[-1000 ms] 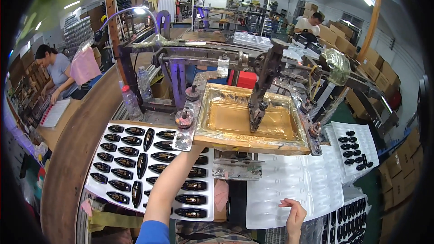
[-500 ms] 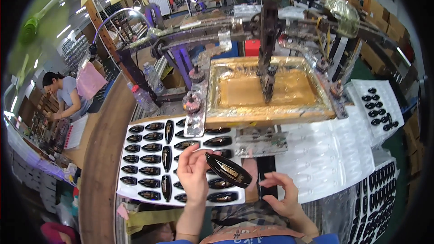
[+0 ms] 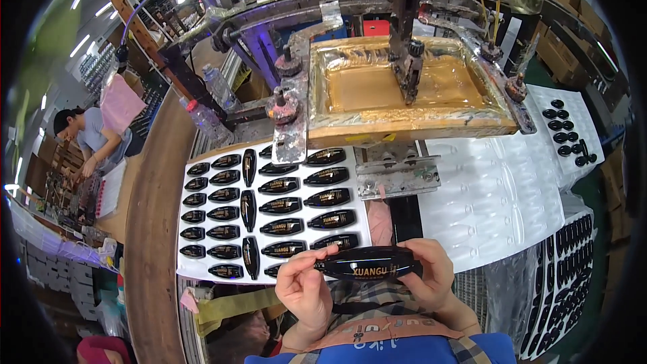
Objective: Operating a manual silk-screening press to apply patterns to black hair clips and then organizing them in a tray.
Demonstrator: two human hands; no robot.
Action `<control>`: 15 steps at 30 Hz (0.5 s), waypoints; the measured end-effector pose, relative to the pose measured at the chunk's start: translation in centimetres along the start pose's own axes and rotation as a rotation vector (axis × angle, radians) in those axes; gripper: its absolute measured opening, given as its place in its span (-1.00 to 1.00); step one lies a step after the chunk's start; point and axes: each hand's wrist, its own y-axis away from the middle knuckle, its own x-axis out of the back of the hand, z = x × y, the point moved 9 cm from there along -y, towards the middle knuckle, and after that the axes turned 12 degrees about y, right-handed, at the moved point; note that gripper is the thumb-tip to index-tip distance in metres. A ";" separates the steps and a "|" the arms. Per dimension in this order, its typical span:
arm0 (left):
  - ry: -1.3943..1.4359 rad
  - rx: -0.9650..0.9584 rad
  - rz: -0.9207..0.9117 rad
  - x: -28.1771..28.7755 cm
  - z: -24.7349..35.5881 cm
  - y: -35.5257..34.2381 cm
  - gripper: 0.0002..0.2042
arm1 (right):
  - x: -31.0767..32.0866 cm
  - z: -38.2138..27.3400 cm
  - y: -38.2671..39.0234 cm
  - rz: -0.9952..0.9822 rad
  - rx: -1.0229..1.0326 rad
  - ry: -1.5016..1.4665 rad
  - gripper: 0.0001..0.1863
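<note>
Black and glossy, the long oval part (image 3: pixel 369 265) lay level between both hands at the table's near edge. The left hand (image 3: pixel 304 288) pinched its left tip; the right hand (image 3: pixel 429 273) closed round its right end. Just beyond it, the white tray (image 3: pixel 185 261) carried rows of matching parts below the printing frame (image 3: pixel 411 121).

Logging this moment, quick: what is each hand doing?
Left hand: closed on the black oval piece.
Right hand: closed on the same piece.
</note>
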 end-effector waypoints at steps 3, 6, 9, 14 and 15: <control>0.003 0.022 0.001 0.1 0.1 0.4 -0.80 | 0.1 -0.1 0.2 0.016 0.001 0.000 -0.54; -0.003 0.020 -0.004 0.0 0.3 0.4 -0.81 | 0.1 0.2 0.5 0.016 -0.001 0.001 -0.54; 0.052 0.009 -0.040 0.3 0.2 0.6 -0.86 | 0.0 0.2 0.5 0.032 0.021 0.019 -0.53; 0.014 0.026 -0.013 0.6 0.1 0.5 -0.83 | -0.4 -0.2 0.1 0.007 0.055 0.018 -0.52; -0.027 0.038 0.009 0.7 0.2 0.5 -0.79 | -0.4 -0.2 0.0 0.005 0.053 0.017 -0.52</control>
